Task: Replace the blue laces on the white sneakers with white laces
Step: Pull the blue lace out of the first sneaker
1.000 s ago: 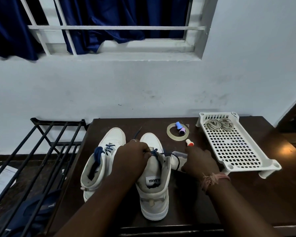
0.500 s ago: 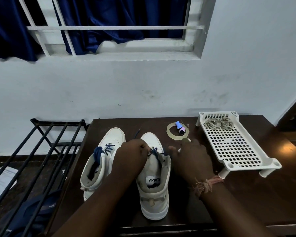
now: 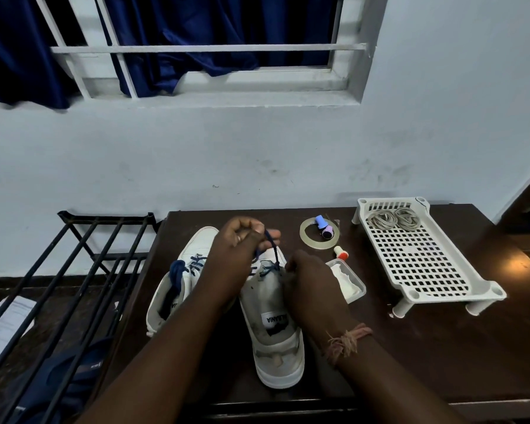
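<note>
A flat woven blue lace (image 3: 271,243) was pinched in the fisted left hand (image 3: 237,252); the smooth white sneaker (image 3: 276,325) was gripped by the right hand (image 3: 308,283) on the glossy worktop (image 3: 441,347).

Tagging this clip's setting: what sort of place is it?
Probably a room in a home, not a workshop: a dark wooden table against a painted wall, a barred window with blue curtains, and a black metal rack beside the table.

Left hand (image 3: 239,240) pulls blue lace (image 3: 271,244) up from right sneaker (image 3: 276,316).
</note>
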